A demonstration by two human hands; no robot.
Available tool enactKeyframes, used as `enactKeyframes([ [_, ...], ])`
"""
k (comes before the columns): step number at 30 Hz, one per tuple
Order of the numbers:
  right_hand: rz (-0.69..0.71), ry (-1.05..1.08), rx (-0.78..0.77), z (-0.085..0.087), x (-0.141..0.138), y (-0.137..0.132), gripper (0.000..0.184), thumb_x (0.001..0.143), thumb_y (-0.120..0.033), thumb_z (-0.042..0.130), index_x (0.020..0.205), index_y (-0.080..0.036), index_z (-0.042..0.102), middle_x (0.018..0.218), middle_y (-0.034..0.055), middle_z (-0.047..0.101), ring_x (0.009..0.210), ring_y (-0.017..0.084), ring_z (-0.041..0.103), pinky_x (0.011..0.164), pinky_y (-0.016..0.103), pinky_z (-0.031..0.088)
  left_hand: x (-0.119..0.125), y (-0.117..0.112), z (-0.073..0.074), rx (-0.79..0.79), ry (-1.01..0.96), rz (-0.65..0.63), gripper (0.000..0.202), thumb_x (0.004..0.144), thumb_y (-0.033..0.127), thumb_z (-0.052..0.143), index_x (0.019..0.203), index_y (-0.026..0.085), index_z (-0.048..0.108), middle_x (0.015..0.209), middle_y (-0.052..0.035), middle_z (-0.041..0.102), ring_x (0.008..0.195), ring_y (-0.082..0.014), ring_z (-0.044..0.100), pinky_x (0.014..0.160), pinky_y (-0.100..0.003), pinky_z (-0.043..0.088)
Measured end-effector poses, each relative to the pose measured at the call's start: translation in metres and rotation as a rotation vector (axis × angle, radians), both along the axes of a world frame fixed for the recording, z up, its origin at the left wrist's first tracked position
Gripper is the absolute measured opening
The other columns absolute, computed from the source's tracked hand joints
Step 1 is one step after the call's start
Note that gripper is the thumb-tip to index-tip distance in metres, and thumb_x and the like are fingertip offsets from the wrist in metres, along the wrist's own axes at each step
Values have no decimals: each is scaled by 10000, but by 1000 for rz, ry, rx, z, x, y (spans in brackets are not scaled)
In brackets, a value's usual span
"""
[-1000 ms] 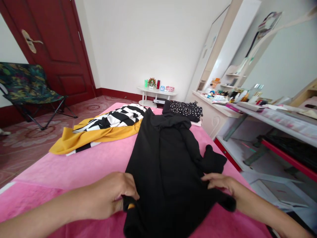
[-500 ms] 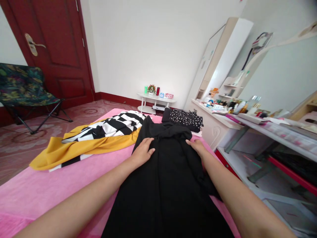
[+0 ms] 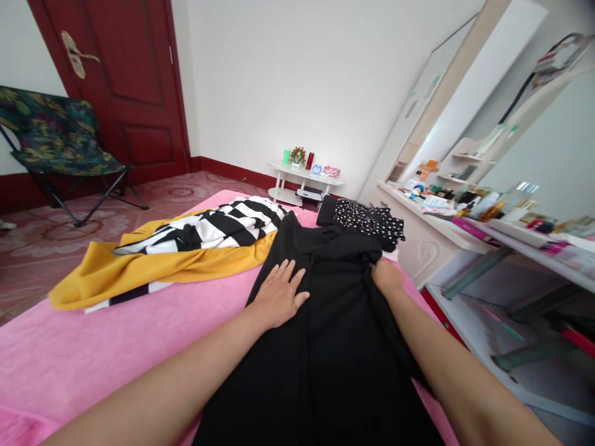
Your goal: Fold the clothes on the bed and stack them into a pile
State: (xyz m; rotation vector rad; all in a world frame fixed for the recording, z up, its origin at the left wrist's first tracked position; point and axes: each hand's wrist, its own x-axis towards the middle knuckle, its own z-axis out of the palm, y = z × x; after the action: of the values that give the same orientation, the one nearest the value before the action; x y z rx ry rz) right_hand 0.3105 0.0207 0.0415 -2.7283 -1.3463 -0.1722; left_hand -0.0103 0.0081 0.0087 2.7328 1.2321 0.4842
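A long black garment (image 3: 325,347) lies stretched out on the pink bed cover (image 3: 139,334). My left hand (image 3: 279,294) rests flat on its left edge, fingers stretched out and open. At the garment's upper right, near the collar folds, is my right hand (image 3: 385,277); its fingers curl into the black cloth and are partly hidden by it. Both forearms reach forward over the garment.
A yellow and black-and-white striped garment (image 3: 186,244) lies to the left on the bed. A black dotted garment (image 3: 367,218) sits at the bed's far end. A cluttered white dressing table (image 3: 465,229) stands right, a folding chair (image 3: 56,145) and a red door (image 3: 125,87) left, a small white table (image 3: 307,183) behind.
A second ago both hands gripped the garment's near hem. They then moved forward onto its upper part; since half a second ago the left hand slid slightly back and the right fingers closed into the cloth.
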Motion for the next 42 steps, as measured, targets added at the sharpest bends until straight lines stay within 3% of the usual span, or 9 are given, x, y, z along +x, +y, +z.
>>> enactKeyframes([
  [4, 20, -92, -4, 16, -26, -18, 469, 839, -344, 546, 1221, -73, 556, 1219, 248, 559, 1172, 379, 502, 919, 500, 415, -2, 0, 1, -26, -16, -8, 624, 930, 545, 298, 1425, 174, 375, 1529, -120, 230, 1417, -292, 148, 1148, -442, 121],
  [11, 619, 149, 109, -6, -44, -80, 520, 889, -505, 426, 1291, -190, 524, 1379, 102, 491, 1290, 263, 420, 1065, 418, 328, -3, -2, -3, -30, -37, -16, 579, 930, 536, 301, 1414, 231, 397, 1530, -74, 245, 1414, -293, 162, 1138, -462, 114],
  [16, 368, 447, 250, 27, -6, -42, 413, 880, -456, 441, 847, -149, 716, 888, 90, 723, 829, 220, 681, 800, 325, 505, -3, -5, 0, -31, -24, -14, 563, 933, 533, 288, 1410, 256, 401, 1525, -63, 263, 1412, -290, 169, 1133, -469, 118],
  [20, 207, 300, 493, 53, 13, -3, 301, 818, -317, 513, 960, -118, 688, 967, 114, 706, 910, 242, 656, 830, 327, 478, -4, -6, 2, -27, -21, -19, 563, 934, 535, 283, 1410, 257, 402, 1525, -73, 260, 1411, -291, 173, 1130, -472, 134],
  [26, 209, 243, 470, 42, 11, 25, 641, 706, -382, 674, 1263, -108, 516, 1134, 147, 639, 920, 231, 635, 784, 315, 480, -6, -7, 7, -33, -19, -12, 568, 934, 545, 270, 1410, 262, 400, 1526, -69, 258, 1410, -286, 180, 1131, -472, 152],
  [30, 380, 142, 155, 44, -8, 13, 385, 657, -285, 716, 1030, -208, 657, 919, 45, 674, 836, 226, 629, 728, 300, 464, -7, -6, 6, -36, -20, -18, 576, 934, 555, 256, 1415, 268, 390, 1531, -64, 247, 1413, -281, 174, 1131, -470, 152],
  [35, 497, -321, 327, 45, -33, -35, 288, 795, -205, 536, 1064, -243, 634, 1070, 76, 612, 1019, 258, 562, 792, 325, 424, -5, -5, 1, -23, -46, -19, 570, 934, 550, 269, 1410, 265, 399, 1530, -62, 250, 1411, -284, 179, 1133, -466, 133],
  [39, 570, -123, -5, 37, -33, -63, 293, 730, -326, 661, 1011, -244, 675, 965, 51, 653, 874, 221, 608, 716, 283, 433, -4, -6, 0, -22, -34, -16, 567, 934, 538, 277, 1408, 256, 405, 1527, -68, 258, 1409, -289, 178, 1131, -468, 122],
  [42, 402, 46, 41, 46, -25, -61, 394, 811, -563, 518, 825, -221, 713, 749, 47, 664, 732, 212, 621, 643, 289, 431, -3, -6, 1, -21, -17, -13, 568, 934, 532, 278, 1409, 247, 407, 1524, -80, 263, 1408, -293, 183, 1129, -469, 126],
])
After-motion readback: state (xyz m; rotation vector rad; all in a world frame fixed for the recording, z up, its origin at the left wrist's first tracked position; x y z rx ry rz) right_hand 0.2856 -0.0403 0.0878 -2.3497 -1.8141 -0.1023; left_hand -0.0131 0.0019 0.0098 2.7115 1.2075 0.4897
